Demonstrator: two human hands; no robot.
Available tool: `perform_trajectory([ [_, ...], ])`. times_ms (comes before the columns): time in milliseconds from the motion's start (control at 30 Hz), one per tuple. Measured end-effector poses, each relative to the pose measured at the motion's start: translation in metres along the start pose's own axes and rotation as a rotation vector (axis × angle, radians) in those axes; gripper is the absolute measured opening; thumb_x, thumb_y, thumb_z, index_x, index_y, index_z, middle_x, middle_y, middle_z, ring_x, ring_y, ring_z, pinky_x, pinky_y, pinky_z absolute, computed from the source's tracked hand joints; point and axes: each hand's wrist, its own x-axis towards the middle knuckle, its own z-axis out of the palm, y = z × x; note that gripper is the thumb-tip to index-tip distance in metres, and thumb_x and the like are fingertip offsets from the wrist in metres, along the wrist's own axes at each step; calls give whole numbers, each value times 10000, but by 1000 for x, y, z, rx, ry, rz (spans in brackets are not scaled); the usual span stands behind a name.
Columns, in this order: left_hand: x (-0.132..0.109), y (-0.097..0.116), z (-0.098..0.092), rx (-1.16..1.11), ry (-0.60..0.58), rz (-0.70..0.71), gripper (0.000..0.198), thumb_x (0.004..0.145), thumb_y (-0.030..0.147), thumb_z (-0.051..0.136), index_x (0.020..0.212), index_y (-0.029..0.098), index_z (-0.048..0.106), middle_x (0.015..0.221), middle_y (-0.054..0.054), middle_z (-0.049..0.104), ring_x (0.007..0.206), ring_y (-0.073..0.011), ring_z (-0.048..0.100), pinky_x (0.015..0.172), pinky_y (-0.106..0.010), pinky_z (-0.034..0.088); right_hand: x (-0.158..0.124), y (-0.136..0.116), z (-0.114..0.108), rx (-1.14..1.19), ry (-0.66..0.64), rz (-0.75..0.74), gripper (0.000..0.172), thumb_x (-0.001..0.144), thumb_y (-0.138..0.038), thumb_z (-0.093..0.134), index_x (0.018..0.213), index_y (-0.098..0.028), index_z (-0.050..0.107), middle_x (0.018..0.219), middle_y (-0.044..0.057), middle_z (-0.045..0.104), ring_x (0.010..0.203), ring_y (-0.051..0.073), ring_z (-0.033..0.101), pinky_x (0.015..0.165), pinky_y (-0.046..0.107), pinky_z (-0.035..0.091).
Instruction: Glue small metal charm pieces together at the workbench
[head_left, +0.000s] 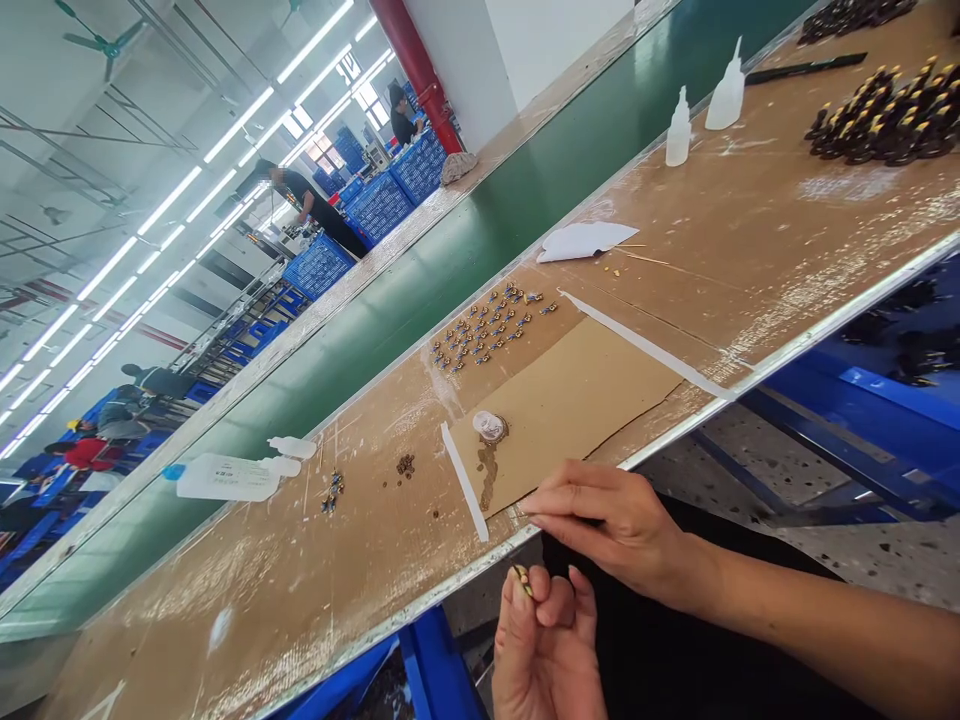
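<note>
My left hand [544, 640] is low in front of the table edge, palm up with curled fingers. Pinched in it is a small yellow and dark part [523, 580]. Just above and to the right, my right hand [622, 525] has its thumb and fingers pressed together beside the table edge. Whatever is between those fingertips is too small to make out. Beyond them lies a taped brown cardboard sheet [585, 400]. On it sit a small whitish lump or cap [489, 426] and a wet brown stain. Several small blue and gold parts [487, 328] lie in rows behind the sheet.
Nearer the left are a small pile of brown bits [405, 466], more blue parts [332, 491] and a lying white bottle [225, 477]. Two dropper bottles [679, 130] stand at right near dark yellow-tipped pieces [889, 115]. A green belt [480, 225] runs behind. People work farther back.
</note>
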Motion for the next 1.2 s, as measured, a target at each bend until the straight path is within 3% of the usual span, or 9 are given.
perform_trajectory([
  [200, 15, 1, -21, 33, 110, 78, 272, 853, 93, 440, 737, 154, 679, 724, -16, 620, 612, -51, 562, 796, -308, 536, -3, -2, -1, 88, -10, -45, 150, 859, -140, 544, 957, -155, 655, 797, 40, 625, 715, 69, 583, 664, 166, 501],
  [333, 23, -1, -35, 60, 89, 114, 140, 771, 100, 574, 771, 170, 695, 719, -21, 630, 634, -68, 579, 758, -285, 544, -5, -1, 3, 142, -100, -44, 151, 852, -137, 556, 955, -126, 667, 797, 49, 629, 741, 66, 587, 713, 160, 492],
  [433, 21, -1, -32, 79, 57, 118, 92, 702, 107, 669, 754, 177, 698, 686, -5, 631, 658, -78, 596, 762, -264, 540, -4, 0, 4, 168, -171, 23, 158, 862, -160, 543, 928, -125, 682, 778, 45, 632, 740, 66, 590, 714, 155, 479],
  [533, 14, -1, -19, 104, 46, 145, 102, 669, 123, 727, 743, 183, 691, 700, 18, 640, 661, -59, 598, 785, -233, 529, -2, -3, 3, 136, -212, 149, 158, 856, -207, 554, 879, -161, 703, 729, 22, 625, 691, 70, 578, 672, 167, 456],
  [633, 11, 0, -12, 139, 66, 218, 144, 633, 161, 776, 741, 196, 689, 750, 29, 664, 671, -50, 608, 803, -223, 525, -1, -9, 0, 158, -207, 380, 149, 843, -239, 568, 825, -188, 707, 709, 1, 619, 669, 70, 562, 653, 179, 430],
  [733, 16, -1, -19, 196, 120, 301, 235, 572, 217, 819, 777, 215, 703, 782, 12, 688, 698, -77, 631, 789, -234, 535, 0, -16, 1, 366, -162, 594, 139, 825, -273, 588, 845, -188, 697, 779, 2, 637, 743, 88, 585, 691, 189, 443],
  [867, 25, -2, -35, 278, 132, 403, 292, 539, 247, 835, 804, 216, 717, 794, -20, 704, 728, -116, 652, 752, -239, 544, -1, -22, 8, 701, -130, 700, 187, 781, -317, 636, 817, -145, 697, 791, 21, 605, 726, 115, 602, 710, 242, 479],
  [1067, 25, -3, -36, 364, 82, 488, 237, 573, 272, 814, 790, 254, 722, 789, -20, 719, 745, -137, 669, 700, -222, 542, 1, -28, 11, 874, -136, 1000, 202, 694, -289, 709, 750, -103, 653, 667, 11, 606, 569, 50, 494, 560, 178, 390],
  [1200, 24, -3, -35, 371, 66, 507, 228, 574, 265, 812, 782, 266, 717, 776, 0, 719, 710, -122, 663, 637, -196, 535, 3, -28, 7, 1004, -177, 1072, 192, 689, -268, 706, 719, -101, 618, 630, -11, 575, 530, 27, 446, 525, 160, 340],
])
